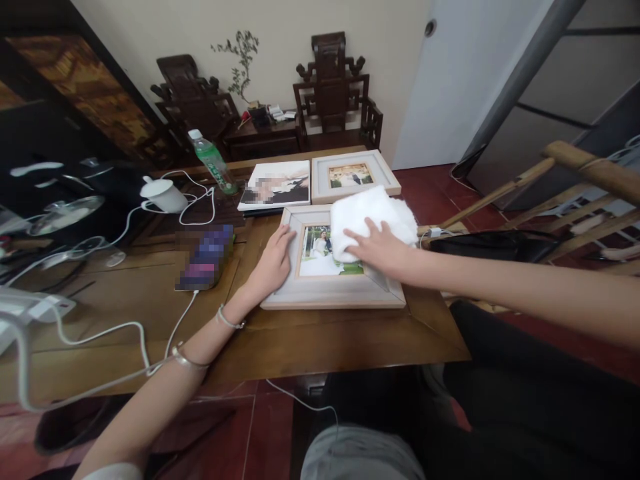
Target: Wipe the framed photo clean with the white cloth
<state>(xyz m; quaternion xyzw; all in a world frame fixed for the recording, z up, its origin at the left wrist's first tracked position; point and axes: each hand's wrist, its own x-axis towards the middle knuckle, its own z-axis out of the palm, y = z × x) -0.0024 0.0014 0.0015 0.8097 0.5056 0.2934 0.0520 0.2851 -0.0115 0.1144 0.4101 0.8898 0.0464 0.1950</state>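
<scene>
A pale wooden picture frame (340,297) with a photo of a couple in wedding clothes lies flat near the table's right end. My left hand (274,263) rests along its left side, the fingers stretched out over the border. On the upper right of the frame lies a folded white cloth (375,207), covering part of the photo and border. My right hand (383,250) lies on the cloth with fingers spread, pressing it against the frame. What is under the cloth is hidden.
Behind lie a second framed photo (357,157) and a white-edged photo panel (280,180). A green-labelled bottle (213,163), a lidded white cup (164,195), a phone (207,257) and white cables (120,325) occupy the left. A wooden chair (575,157) stands at right.
</scene>
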